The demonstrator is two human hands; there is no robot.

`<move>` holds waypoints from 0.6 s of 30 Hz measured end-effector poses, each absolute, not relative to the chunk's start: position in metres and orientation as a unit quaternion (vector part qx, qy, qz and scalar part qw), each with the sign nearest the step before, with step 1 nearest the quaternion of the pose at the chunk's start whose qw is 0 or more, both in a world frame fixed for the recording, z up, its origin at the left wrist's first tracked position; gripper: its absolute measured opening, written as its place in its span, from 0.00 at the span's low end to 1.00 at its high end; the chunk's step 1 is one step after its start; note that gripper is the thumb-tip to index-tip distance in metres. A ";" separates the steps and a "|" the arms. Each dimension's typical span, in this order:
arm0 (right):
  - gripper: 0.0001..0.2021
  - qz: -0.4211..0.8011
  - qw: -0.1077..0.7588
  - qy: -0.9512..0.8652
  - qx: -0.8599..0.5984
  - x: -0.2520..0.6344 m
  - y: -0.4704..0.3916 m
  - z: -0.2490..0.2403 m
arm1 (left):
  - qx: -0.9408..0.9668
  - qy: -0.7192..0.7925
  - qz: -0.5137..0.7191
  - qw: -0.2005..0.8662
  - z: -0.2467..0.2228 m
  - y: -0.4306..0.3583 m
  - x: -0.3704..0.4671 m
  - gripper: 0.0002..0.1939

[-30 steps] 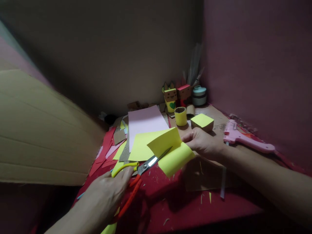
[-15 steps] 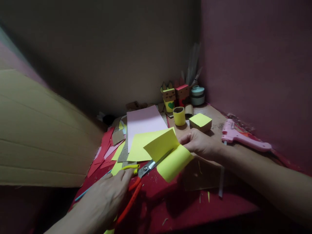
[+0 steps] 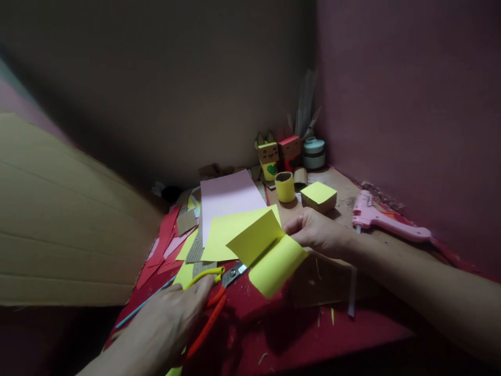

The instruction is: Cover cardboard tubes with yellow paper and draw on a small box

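My left hand [image 3: 182,313] is closed on a pair of scissors [image 3: 235,272] with one yellow and one orange-red handle. The handles are spread apart, and the blades lie in a long slit in a piece of yellow paper [image 3: 277,266]. My right hand [image 3: 313,230] pinches that paper at its far end, where the slit leads. One flap of the paper stands up on the far side; the nearer one curls down. Beneath and behind lies a larger yellow sheet [image 3: 219,237], partly over a pale pink sheet [image 3: 230,196].
At right lies a pink glue gun [image 3: 385,219]. Behind my right hand stand a yellow-topped cardboard box [image 3: 319,194], a yellow-wrapped tube [image 3: 285,188], two animal figures [image 3: 269,156] and a teal container [image 3: 314,153]. Red paper scraps [image 3: 162,240] and a blue stick [image 3: 144,303] lie left.
The scissor blades sit a little deeper between the two flaps, and the handles look more spread. The whole view has shifted slightly. Both hands keep their hold.
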State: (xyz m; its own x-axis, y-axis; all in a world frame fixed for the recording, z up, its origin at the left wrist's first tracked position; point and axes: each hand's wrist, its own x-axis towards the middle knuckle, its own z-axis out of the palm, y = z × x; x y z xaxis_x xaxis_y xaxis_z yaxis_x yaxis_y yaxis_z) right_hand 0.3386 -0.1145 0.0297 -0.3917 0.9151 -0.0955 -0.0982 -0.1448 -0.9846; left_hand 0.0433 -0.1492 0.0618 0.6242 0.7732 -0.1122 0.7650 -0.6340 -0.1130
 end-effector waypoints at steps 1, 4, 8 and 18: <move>0.06 0.648 0.389 -0.527 -0.387 0.339 -0.114 0.029 | -0.904 -0.418 0.089 0.033 0.060 -0.149 0.042 0.22; 0.05 0.655 0.379 -0.529 -0.384 0.338 -0.114 0.029 | -0.902 -0.414 0.113 0.059 0.056 -0.150 0.041 0.25; 0.06 0.666 0.370 -0.521 -0.385 0.338 -0.115 0.029 | -0.880 -0.456 0.117 0.060 0.058 -0.154 0.050 0.21; 0.06 0.654 0.359 -0.537 -0.393 0.339 -0.115 0.029 | -0.883 -0.454 0.115 0.040 0.067 -0.153 0.054 0.19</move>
